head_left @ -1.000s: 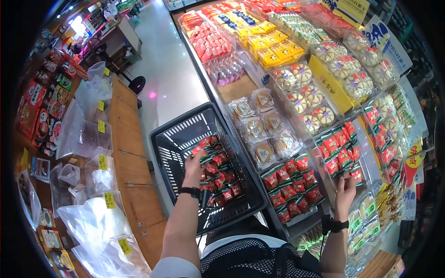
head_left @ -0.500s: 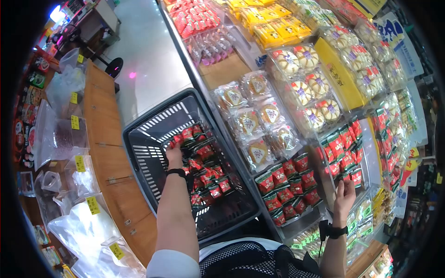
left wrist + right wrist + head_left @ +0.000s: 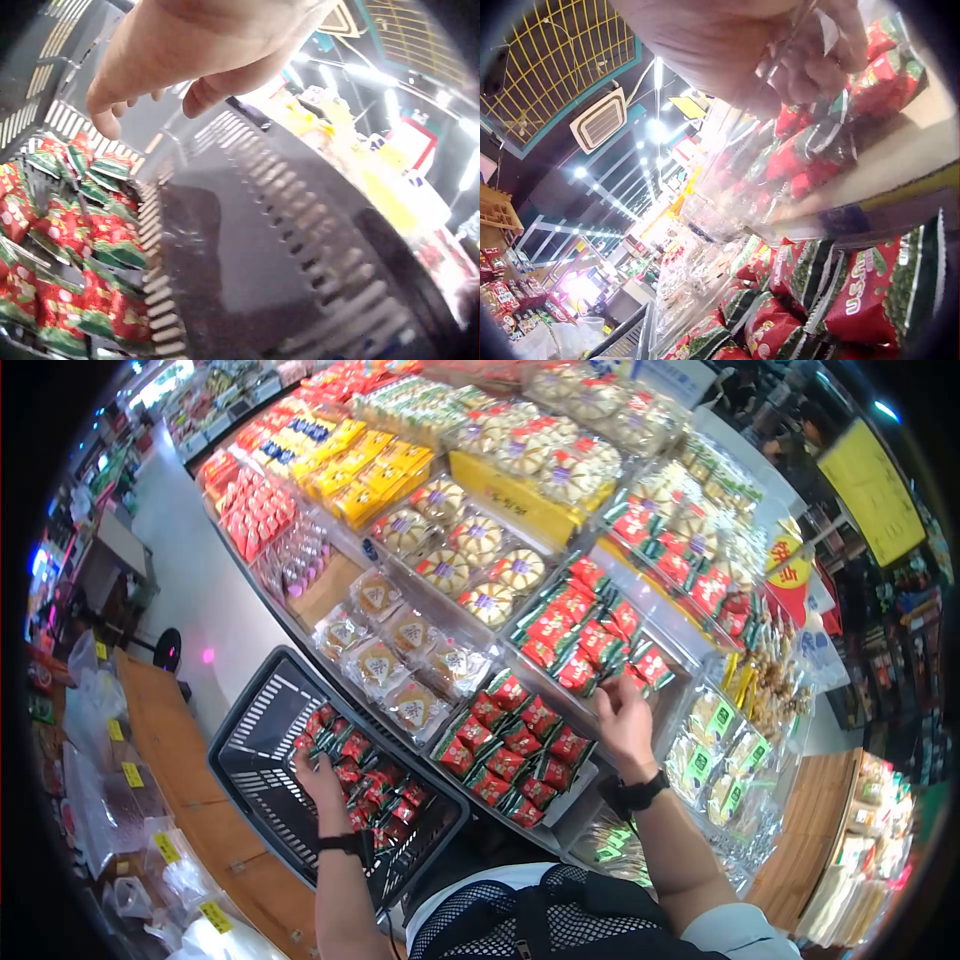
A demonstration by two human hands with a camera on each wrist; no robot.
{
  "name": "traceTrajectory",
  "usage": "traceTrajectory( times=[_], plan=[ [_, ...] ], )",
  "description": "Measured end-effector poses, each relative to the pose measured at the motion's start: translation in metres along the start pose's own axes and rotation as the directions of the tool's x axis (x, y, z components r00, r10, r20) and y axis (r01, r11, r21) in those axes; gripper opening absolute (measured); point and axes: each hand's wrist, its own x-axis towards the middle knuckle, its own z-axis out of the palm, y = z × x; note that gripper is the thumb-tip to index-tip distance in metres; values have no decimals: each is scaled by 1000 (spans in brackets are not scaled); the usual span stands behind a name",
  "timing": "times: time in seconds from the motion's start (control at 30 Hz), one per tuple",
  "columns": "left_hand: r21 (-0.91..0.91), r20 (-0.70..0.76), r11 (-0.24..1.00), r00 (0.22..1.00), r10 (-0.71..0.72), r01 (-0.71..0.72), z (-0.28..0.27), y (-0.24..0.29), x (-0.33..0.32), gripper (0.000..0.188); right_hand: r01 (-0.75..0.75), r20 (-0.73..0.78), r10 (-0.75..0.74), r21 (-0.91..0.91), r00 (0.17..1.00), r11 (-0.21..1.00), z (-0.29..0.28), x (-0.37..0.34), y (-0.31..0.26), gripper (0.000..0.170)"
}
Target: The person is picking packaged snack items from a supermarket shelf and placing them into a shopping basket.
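Note:
Many red-and-green snack packets [image 3: 378, 800] lie inside a dark grey shopping basket [image 3: 283, 670]. My left hand [image 3: 318, 780] is over them, its fingers loosely bent; the left wrist view shows nothing in the hand [image 3: 187, 52]. At the right, my right hand [image 3: 625, 725] reaches into the front of a clear-walled tray with more of these packets [image 3: 575, 630]. Its fingers [image 3: 810, 79] are curled right at the packets behind the clear wall; I cannot tell whether they pinch one. Just below sits another tray of the same packets [image 3: 510, 750].
Round wrapped cakes [image 3: 410, 630] stand beside the packets, with large flower-patterned pastries [image 3: 475, 540] behind. Yellow packs [image 3: 380, 475] are farther back. A wooden cabinet [image 3: 190, 760] with plastic bags stands left, across the aisle floor [image 3: 185, 540]. A wooden ledge [image 3: 805, 840] is at right.
The left hand brought a red packet down into the basket and let it go. The head view has turned right, shifting the basket leftward. The right hand stays at its tray.

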Motion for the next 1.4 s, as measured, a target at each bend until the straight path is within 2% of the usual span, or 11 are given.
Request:
traceTrajectory(
  times=[0.17, 0.23, 0.53, 0.67, 0.87, 0.97, 1.07, 1.13, 1.2, 1.27, 1.4],
  plan=[
    [-303, 298, 953, 950, 89, 6, -12, 144, -115, 23, 90, 20, -91, 44, 996, 995, -14, 28, -16, 31],
    [-343, 403, 939, 906, 130, 17, -21, 178, -140, 16, 346, -97, -355, -93, 930, 933, -22, 37, -25, 37],
    [-362, 764, 898, 631, 133, 249, -27, 242, -219, 13, 153, 38, -150, -392, 988, 907, 6, 79, -16, 40],
    [-354, 800, 896, 584, 141, 269, -32, 267, -223, 15, 55, 94, -32, -251, 995, 967, -16, 73, -16, 39],
    [-359, 888, 760, 449, 100, 541, -22, 309, -233, 30, -36, 247, -123, 556, 961, 831, -33, 16, -31, 32],
    [-334, 939, 537, 320, 123, 775, -7, 313, -240, 47, 147, 417, -375, 483, 828, 863, -46, -59, -74, 33],
    [-333, 933, 538, 351, 73, 774, 7, 291, -234, 45, 345, 392, -621, 576, 679, 741, -20, -82, -73, 36],
    [-327, 934, 501, 355, 42, 801, 3, 291, -234, 42, 112, 497, -492, 614, 715, 782, -29, -72, -80, 34],
    [-391, 900, 492, 434, 29, 778, -9, 303, -235, 39, 421, 210, -513, 363, 832, 831, -16, -33, -60, 31],
    [-402, 893, 480, 449, 18, 780, -14, 297, -232, 37, 418, -19, -419, -60, 908, 907, -17, 23, -35, 32],
    [-330, 911, 534, 410, -34, 778, -17, 300, -235, 35, 216, 125, -184, -343, 975, 914, -18, 53, -26, 49]
  ],
)
